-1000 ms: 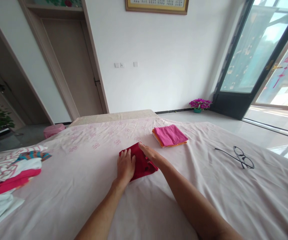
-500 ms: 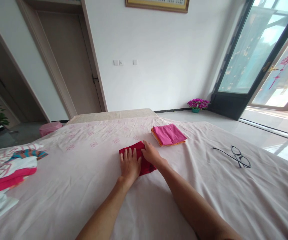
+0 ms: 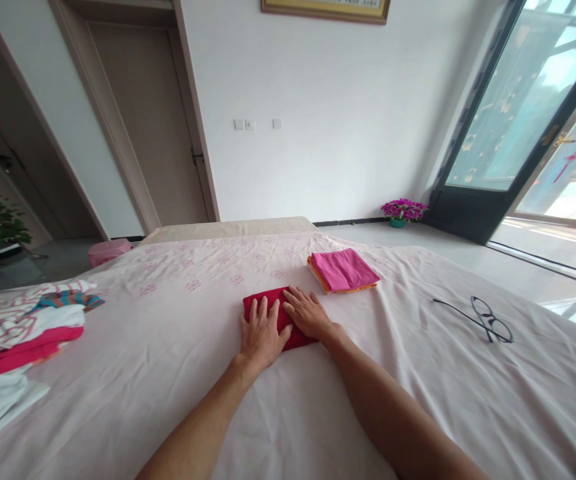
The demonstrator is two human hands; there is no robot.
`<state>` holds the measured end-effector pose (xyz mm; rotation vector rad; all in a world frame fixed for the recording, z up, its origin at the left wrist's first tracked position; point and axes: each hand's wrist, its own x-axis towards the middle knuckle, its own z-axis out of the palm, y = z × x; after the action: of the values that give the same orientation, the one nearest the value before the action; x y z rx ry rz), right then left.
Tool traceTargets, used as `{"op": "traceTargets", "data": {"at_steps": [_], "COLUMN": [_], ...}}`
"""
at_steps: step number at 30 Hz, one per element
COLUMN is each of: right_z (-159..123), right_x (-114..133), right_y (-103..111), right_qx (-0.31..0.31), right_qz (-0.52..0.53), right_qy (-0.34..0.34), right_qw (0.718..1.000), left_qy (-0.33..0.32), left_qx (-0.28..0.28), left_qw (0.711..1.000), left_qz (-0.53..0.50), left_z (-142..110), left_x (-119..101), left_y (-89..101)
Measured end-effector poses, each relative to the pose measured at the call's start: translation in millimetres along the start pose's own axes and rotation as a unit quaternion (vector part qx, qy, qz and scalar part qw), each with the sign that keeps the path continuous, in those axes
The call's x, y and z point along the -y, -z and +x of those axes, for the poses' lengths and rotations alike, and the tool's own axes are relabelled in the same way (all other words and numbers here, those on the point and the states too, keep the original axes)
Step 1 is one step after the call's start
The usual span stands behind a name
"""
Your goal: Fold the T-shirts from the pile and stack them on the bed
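A dark red folded cloth (image 3: 282, 319) lies on the pale bed sheet (image 3: 168, 373) in front of me. My left hand (image 3: 261, 333) rests flat on its left part with the fingers spread. Across its right part lies my right hand (image 3: 309, 315), palm down and fingers stretched out. Both hands cover much of the cloth, so its full outline is partly hidden. Just beyond my right hand sits a small stack of folded cloths, a pink one (image 3: 345, 269) on top and orange showing beneath.
At the left edge is a loose heap of clothes (image 3: 23, 333) in white, stripes and red. Black-framed glasses (image 3: 491, 321) lie on the sheet to the right. Past the bed are a pink stool (image 3: 109, 253), a pot of purple flowers (image 3: 403, 211) and a glass door (image 3: 488, 133).
My right hand has gone from curled at the cloth's far edge to lying flat on it. My left hand stays on the cloth with its thumb spread wider. The view has shifted slightly left.
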<state>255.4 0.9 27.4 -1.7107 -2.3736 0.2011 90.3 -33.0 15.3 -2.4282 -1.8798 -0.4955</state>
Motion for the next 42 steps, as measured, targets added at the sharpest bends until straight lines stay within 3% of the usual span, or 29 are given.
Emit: {"op": "traceTargets", "data": {"at_steps": [8,15,18,21,25,28,35,42], "right_z": [1,1,3,9,22,28,31,31], "right_x": [-6,-6,-4,-3,-4,-3,2,14], "right_y": [-3,-1,7,15,19,21,35,48], "right_qx": [-0.006,-0.074,-0.076,-0.048,0.001,0.032,0.097,0.114], "right_qz": [0.045,0.035,0.042,0.097,0.178,0.245,0.349,0.381], "right_qy": [-0.024,-0.06,-0.086,-0.133,-0.18,-0.209,-0.286,-0.271], "right_qw": [0.999,0.995,0.993,0.985,0.967,0.946,0.887,0.876], "left_qy": [-0.036,-0.22,-0.25,-0.205,-0.083,-0.015,-0.004,-0.026], "left_qx": [0.038,0.024,0.026,-0.014,-0.078,-0.089,-0.076,-0.072], "left_qw": [0.999,0.975,0.966,0.975,0.987,0.985,0.988,0.99], "left_qz": [-0.006,-0.036,-0.061,-0.08,-0.11,-0.145,-0.134,-0.114], "left_z": [-19,-58,-73,-83,-82,-76,-75,-77], "left_x": [28,55,74,100,136,150,149,147], "left_y": [13.1,26.8,34.1,35.6,31.9,29.7,26.1,26.7]}}
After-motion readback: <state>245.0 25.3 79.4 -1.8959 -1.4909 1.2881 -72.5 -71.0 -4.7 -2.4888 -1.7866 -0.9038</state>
